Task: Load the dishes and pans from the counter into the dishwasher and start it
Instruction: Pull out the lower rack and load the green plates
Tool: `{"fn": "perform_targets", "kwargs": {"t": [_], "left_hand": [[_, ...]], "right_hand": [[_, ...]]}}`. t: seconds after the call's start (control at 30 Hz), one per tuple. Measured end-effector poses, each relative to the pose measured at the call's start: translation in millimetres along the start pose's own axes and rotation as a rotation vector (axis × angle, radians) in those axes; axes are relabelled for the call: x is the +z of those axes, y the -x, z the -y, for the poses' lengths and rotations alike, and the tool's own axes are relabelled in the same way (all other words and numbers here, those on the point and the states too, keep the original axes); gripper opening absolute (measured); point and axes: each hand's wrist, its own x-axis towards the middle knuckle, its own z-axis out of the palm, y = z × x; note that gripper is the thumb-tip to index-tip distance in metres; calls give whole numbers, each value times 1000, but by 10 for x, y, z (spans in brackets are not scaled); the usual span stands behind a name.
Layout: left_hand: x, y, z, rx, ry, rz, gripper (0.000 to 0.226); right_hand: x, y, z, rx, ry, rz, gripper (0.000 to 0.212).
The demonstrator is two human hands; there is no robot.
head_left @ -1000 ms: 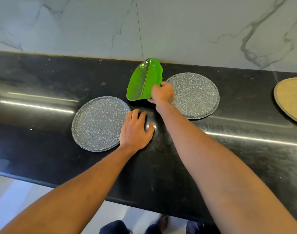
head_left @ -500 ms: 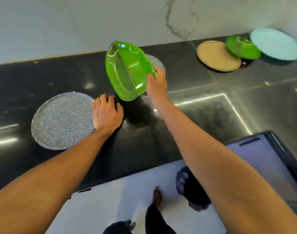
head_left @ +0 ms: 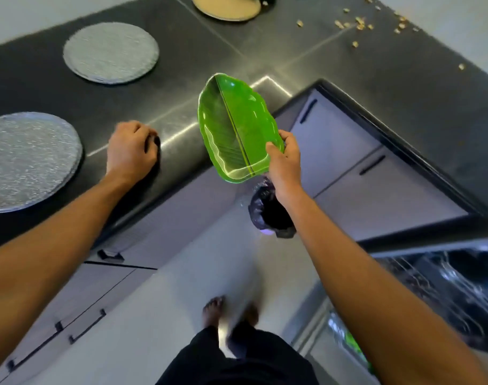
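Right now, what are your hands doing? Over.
Right hand grips green leaf-shaped plate, in the air. Left hand curled on black counter, holding nothing. Lined bin below plate; dishwasher open.

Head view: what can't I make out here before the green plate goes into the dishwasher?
Dishwasher rack: blurred and cut by the right edge; free slots unreadable.
Bin: partly behind the right hand and green leaf plate.
Tan plate: cut by the top edge.
Left hand: curled on the counter, blurred; whether it holds anything is unclear.
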Motion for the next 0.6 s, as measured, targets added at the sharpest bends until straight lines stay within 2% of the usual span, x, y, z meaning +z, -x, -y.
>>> {"fn": "perform_targets", "kwargs": {"t": [0.17,0.27,0.37,0.47,0.6], "left_hand": [[359,533,-1033,269,169,40,14],[770,1115,-1745,420,252,229,20],[1130,1899,-2515,548,305,456,20],[1370,2628,-3089,612,312,635,20],[1603,3644,-3984,685,310,797,24]], "right_hand": [[-1068,575,-380,-2,-14,-141,40],[-1799,943,-710,27,24,-228,55],[-2640,1367,-1134,135,96,-283,65],[-3378,1825,-1658,236,161,-315,61],[-4436,2656,-2352,506,295,-418,61]]}}
